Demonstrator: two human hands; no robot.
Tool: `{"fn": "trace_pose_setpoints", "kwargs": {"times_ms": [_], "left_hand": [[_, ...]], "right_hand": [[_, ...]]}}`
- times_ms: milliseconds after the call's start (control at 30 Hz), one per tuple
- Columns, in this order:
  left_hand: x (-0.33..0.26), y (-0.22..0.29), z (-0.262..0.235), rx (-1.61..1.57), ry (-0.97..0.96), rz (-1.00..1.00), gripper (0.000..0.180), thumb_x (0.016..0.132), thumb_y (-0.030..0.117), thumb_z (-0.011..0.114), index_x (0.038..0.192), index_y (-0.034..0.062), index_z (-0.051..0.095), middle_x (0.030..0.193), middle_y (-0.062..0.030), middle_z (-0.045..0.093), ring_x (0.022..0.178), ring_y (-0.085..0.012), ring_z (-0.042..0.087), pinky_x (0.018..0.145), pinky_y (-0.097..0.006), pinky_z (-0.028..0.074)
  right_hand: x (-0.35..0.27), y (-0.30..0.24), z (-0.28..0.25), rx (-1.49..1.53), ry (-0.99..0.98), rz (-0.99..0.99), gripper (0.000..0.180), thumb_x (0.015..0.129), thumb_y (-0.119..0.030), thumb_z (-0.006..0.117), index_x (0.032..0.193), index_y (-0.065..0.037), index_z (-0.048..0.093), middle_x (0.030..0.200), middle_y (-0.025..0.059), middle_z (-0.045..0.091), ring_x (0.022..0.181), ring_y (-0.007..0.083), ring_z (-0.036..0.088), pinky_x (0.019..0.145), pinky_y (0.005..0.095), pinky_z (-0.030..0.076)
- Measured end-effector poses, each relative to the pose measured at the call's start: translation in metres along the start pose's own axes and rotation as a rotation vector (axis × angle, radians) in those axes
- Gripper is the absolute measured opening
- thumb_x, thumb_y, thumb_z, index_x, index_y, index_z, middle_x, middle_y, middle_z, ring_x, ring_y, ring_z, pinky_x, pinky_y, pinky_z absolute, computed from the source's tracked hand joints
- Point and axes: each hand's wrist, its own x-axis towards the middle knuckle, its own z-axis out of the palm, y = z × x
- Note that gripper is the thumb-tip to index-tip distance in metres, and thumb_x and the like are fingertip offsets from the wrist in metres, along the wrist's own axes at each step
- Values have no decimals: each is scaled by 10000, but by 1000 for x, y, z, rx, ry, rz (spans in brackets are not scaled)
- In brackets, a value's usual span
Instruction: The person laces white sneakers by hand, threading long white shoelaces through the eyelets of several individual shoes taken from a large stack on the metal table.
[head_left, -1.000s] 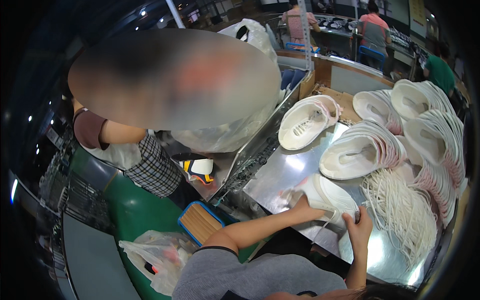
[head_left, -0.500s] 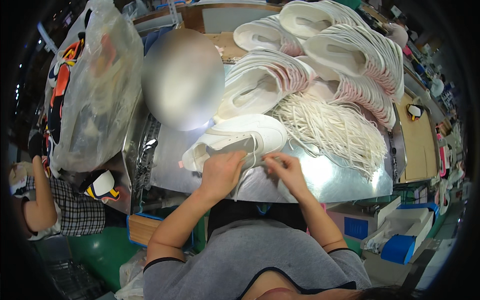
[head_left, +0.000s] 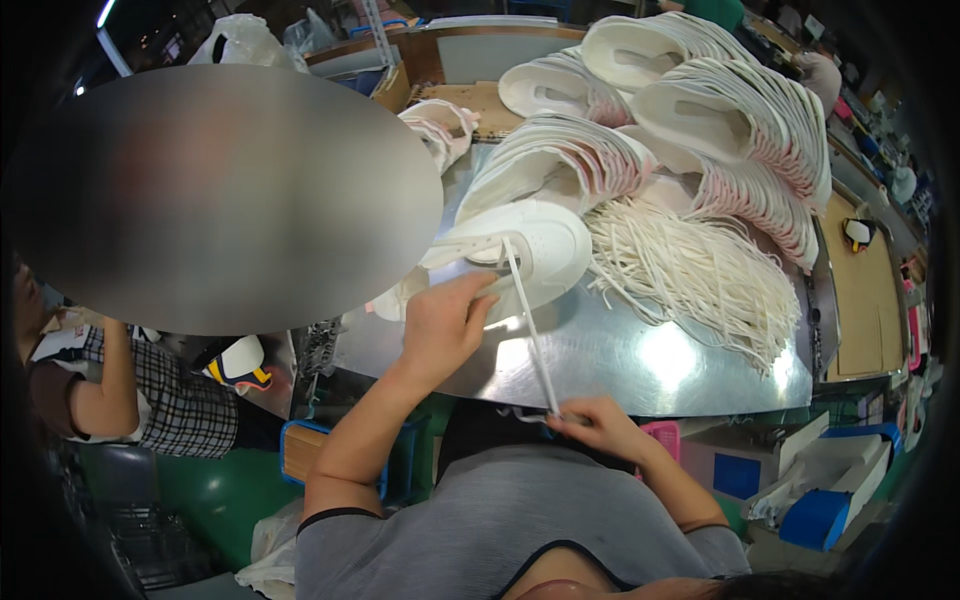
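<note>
At the centre of the frame a white shoe (head_left: 530,250) lay on a shiny metal surface (head_left: 640,360). The left hand (head_left: 440,325) pressed down on the shoe's near edge, fingers curled over it. The right hand (head_left: 600,425), at lower centre, pinched the end of a white lace (head_left: 528,325) that ran taut from the shoe's eyelets toward the person's body. To do this well, the left hand probably had to pin the shoe firmly while the lace was drawn straight and even, without twisting. The shoe looked smooth and matte. To its right a loose heap of laces (head_left: 700,275), thin and flat, spread across the metal. Stacks of curved white uppers (head_left: 720,110) with pink inner edges filled the upper right.
</note>
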Motion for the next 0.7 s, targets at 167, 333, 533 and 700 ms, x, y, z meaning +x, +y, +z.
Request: {"fn": "trace_pose_setpoints", "kwargs": {"times_ms": [167,333,533,700], "left_hand": [[23,24,-31,-120,-39,-103,182,865,64,693,1031,-1,657,859,-74,688,775,-111,630,720,-254,494],[-20,-11,12,33,-484,-75,189,864,136,678,1036,59,663,884,-133,700,805,-275,680,717,-354,515],[-30,-13,30,220,-714,-63,236,860,197,673,1074,99,652,889,-132,683,854,-333,650,739,-436,503],[-29,10,25,273,-571,127,250,916,182,612,1118,35,629,1011,-135,669,987,-339,616,808,-442,494]], "right_hand": [[-76,37,0,-231,-19,91,166,821,-149,694,942,-35,698,859,120,606,789,283,637,687,393,499],[-43,8,-4,246,227,127,219,870,-160,705,1041,-23,702,905,78,686,781,129,648,718,276,503],[49,-17,-18,316,524,-110,229,870,-130,709,1073,-28,686,900,111,715,806,165,682,728,295,531],[86,-7,-13,280,542,-182,310,869,-91,718,1151,-20,610,948,105,721,861,145,680,758,279,528]]}}
